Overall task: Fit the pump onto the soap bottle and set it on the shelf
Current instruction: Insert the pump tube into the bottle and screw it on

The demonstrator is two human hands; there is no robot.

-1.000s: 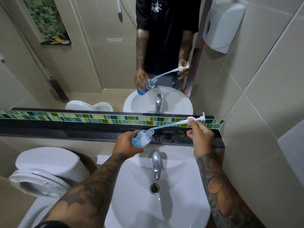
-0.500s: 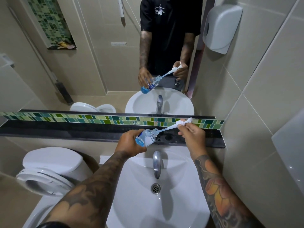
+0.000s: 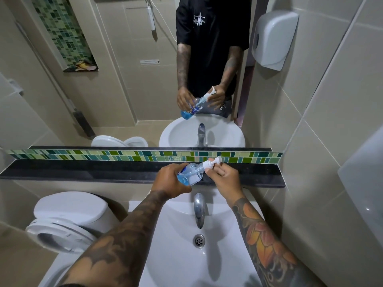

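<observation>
while tilted in left hand [image 3: 170,179], soap bottle [image 3: 189,174] under pump [image 3: 211,163]

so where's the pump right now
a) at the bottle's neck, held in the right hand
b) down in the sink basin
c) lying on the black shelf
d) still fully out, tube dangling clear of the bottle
a: the white pump sits at the neck of the soap bottle, with the right hand on it and the left hand holding the bottle tilted above the sink, in front of the shelf.
</observation>
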